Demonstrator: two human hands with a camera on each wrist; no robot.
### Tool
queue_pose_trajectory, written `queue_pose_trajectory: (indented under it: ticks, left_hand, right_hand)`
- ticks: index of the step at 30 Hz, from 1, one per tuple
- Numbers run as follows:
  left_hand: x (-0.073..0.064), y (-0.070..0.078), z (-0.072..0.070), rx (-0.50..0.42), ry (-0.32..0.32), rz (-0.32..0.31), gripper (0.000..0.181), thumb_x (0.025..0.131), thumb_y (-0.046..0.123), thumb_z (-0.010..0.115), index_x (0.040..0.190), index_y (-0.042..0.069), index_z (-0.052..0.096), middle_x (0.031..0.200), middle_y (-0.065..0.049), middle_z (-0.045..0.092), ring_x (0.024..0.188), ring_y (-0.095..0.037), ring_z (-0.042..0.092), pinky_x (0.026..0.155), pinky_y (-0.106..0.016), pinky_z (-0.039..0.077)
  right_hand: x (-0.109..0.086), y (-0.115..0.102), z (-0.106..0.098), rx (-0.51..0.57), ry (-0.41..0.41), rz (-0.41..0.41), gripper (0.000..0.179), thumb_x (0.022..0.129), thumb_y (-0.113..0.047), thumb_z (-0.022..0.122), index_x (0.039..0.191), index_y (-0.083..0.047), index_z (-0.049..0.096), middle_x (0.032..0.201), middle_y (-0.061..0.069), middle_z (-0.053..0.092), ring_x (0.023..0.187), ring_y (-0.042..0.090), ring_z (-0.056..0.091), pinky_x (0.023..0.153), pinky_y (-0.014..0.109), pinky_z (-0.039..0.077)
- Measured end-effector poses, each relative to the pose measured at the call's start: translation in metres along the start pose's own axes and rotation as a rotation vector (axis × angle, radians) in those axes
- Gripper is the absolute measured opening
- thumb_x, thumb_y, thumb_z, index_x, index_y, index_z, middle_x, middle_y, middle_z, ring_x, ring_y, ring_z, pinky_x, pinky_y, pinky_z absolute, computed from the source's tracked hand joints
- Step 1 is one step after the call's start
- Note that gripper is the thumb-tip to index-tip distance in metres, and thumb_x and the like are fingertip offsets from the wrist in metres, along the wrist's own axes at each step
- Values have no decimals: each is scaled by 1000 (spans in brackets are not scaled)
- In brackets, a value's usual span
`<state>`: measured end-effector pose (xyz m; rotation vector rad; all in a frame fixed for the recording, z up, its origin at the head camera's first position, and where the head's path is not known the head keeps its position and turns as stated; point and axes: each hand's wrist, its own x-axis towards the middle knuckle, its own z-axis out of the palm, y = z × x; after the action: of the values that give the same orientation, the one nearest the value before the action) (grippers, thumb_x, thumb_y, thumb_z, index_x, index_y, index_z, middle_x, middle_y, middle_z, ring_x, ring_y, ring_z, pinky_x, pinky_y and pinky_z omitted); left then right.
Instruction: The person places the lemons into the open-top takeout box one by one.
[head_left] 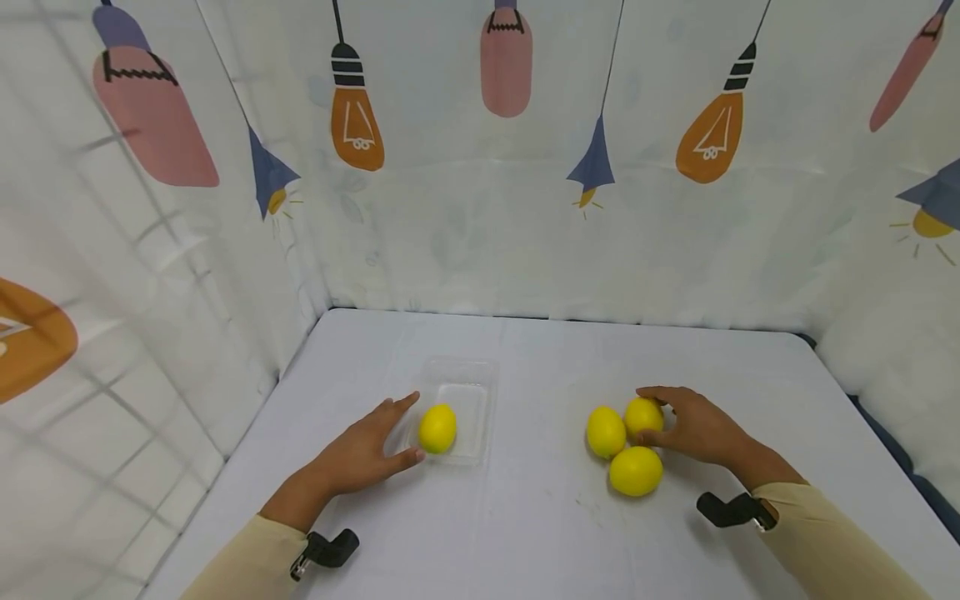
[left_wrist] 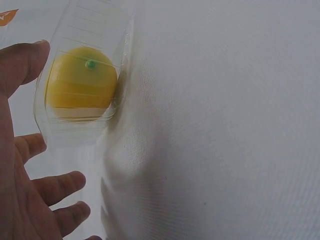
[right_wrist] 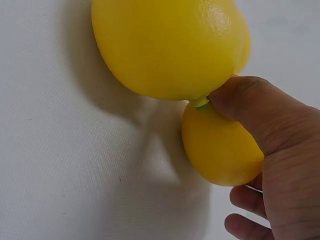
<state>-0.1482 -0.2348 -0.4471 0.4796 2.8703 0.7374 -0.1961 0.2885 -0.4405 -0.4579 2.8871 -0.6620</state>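
Note:
A clear plastic tray [head_left: 472,417] lies on the table with one yellow lemon [head_left: 437,429] in its left part. My left hand [head_left: 358,454] is at the tray's left side, thumb and fingers spread; in the left wrist view its fingertips are at the tray's edge. Over on the right, three lemons sit clustered together. My right hand [head_left: 701,429] has its thumb and fingers around the back-right lemon [head_left: 642,415], which the right wrist view shows behind the thumb. Beside it are the left lemon [head_left: 605,432] and the front lemon [head_left: 635,472].
A white cloth covers the table [head_left: 540,533]. Behind it hangs a white curtain [head_left: 465,242] printed with lamps and bulbs, continuing along both sides. A black wrist mount [head_left: 333,550] is on the left sleeve, and another black mount [head_left: 735,508] is on the right.

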Motion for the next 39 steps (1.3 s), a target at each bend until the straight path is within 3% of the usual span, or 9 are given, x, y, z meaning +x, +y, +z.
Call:
queue_pose_trajectory:
  ticks: [10, 22, 39]
  left_hand:
    - [0, 1, 0, 3, -5, -1, 96, 89, 75, 60, 164, 27, 25, 164, -10, 33, 151, -41, 26, 114, -66, 29]
    - [0, 0, 0, -6, -5, -12, 91, 92, 65, 65, 165, 27, 24, 164, -11, 32, 151, -41, 26, 114, -66, 28]
    - [1, -1, 2, -7, -10, -22, 93, 90, 70, 62, 165, 29, 24, 165, -13, 31, 151, -41, 26, 113, -67, 29]
  right_hand:
    - [0, -8, -11, -1, 43, -40, 78, 84, -47, 84, 147, -10, 57, 135, 18, 62, 111, 38, 62, 90, 55, 55]
    - [5, -26, -20, 22, 46, -79, 85, 82, -55, 83, 149, -13, 54, 143, 13, 58, 112, 38, 62, 89, 53, 55]
    - [15, -61, -23, 44, 47, -125, 82, 82, -54, 83, 151, -20, 53, 147, 9, 55, 116, 38, 61, 90, 51, 55]
